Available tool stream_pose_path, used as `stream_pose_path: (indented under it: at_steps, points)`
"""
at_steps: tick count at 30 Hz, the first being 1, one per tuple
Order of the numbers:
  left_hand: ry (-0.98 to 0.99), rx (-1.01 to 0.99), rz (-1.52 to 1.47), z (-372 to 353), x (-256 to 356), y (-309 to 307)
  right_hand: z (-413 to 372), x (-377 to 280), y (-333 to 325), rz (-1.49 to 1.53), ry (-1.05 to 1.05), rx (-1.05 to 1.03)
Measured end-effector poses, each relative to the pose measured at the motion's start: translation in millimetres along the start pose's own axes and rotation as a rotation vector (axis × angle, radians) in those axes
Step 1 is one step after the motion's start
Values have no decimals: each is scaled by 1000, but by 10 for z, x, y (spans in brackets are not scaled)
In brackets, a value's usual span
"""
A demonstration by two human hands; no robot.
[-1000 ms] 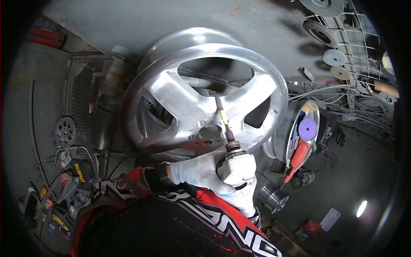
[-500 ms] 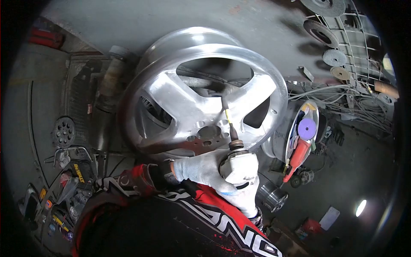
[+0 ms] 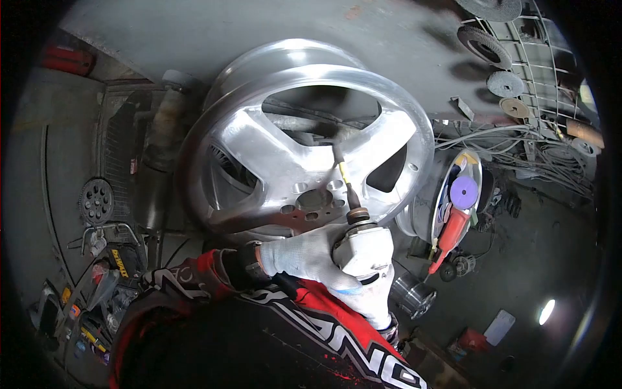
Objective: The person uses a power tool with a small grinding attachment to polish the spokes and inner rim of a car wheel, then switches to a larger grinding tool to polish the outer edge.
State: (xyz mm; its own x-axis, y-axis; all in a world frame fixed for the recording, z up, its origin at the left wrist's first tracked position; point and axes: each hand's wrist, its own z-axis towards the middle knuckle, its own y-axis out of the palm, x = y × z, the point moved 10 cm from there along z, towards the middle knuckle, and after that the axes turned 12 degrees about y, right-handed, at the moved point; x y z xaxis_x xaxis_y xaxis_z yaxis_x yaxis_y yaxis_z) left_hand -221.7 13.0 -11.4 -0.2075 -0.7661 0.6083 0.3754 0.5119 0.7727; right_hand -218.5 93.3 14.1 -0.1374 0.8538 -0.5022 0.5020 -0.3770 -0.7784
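Observation:
A bare, shiny alloy wheel faces me, its wide spokes parted by large openings. My left hand, in a pale knit glove, is closed around the head of a white power grinder. Lower down, my right hand, gloved too, wraps the grinder's body, its fingers partly hidden. From the grinder a long thin shaft with a yellow band extends over the wheel's hub area. Its dark tip is right at the edge between two spokes, by the upper opening.
To the right, a red power tool with a purple disc lies in another wheel. Several abrasive wheels hang at the upper right near a wire rack and coiled cables. Tools and a DeWalt box crowd the lower left.
The wheel appears slightly higher and further left in the view. Both hands keep their hold on the grinder, and the shaft's tip stays at the same spoke edge.

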Motion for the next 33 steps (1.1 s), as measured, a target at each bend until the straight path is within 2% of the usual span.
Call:
stream_pose_path:
  at_steps: [2, 4, 5, 7, 9, 11, 15, 17, 18, 19, 21, 22, 23, 25, 29, 31, 32, 33]
  points:
    - [26, 3, -80, -47, -21, -25, -8, -34, 53, -57, -31, -17]
    - [1, 22, -13, -126, -73, -63, 10, 68, 129, 150, 102, -97]
    - [1, 25, -10, -167, -58, -64, 33, 69, 123, 151, 99, -99]
    - [-6, 67, 84, -231, -12, -91, 20, -165, 90, 24, -158, -98]
    - [17, 79, 41, -224, 13, -70, 6, -176, 101, -9, -137, -102]
    - [-10, 83, 26, -193, -16, -60, 27, 59, 86, 316, 125, -138]
    - [-18, 88, 57, -33, -102, -40, 21, 103, 16, 307, 165, -98]
    - [46, 62, -25, 105, -67, 13, -33, 377, -14, 446, 295, -61]
    - [54, 48, 33, 159, -37, 16, -17, 19, -231, 96, -97, 111]
    - [56, 48, 32, 215, -29, 4, -10, 194, -219, 200, -1, 101]
    - [9, -73, -8, 296, -49, 87, 16, 673, -50, 559, 371, 72]
    - [-24, -86, 54, 316, -3, 75, 29, 252, -317, 303, 133, 141]
    - [-22, -85, 55, 310, -15, 77, 5, 282, -274, 302, 131, 140]
    - [7, -76, -6, 290, -50, 83, -23, 570, -108, 559, 369, 107]
    - [46, 7, -48, 139, -95, 73, -41, 498, -11, 586, 323, 27]
    - [81, 112, -26, 118, -53, 6, -18, 401, -18, 360, 195, 44]
    - [5, -17, -17, 166, -91, 70, 6, 299, -137, 348, 125, 39]
    - [6, -10, -40, 210, -115, 70, -9, 452, -105, 558, 293, 61]
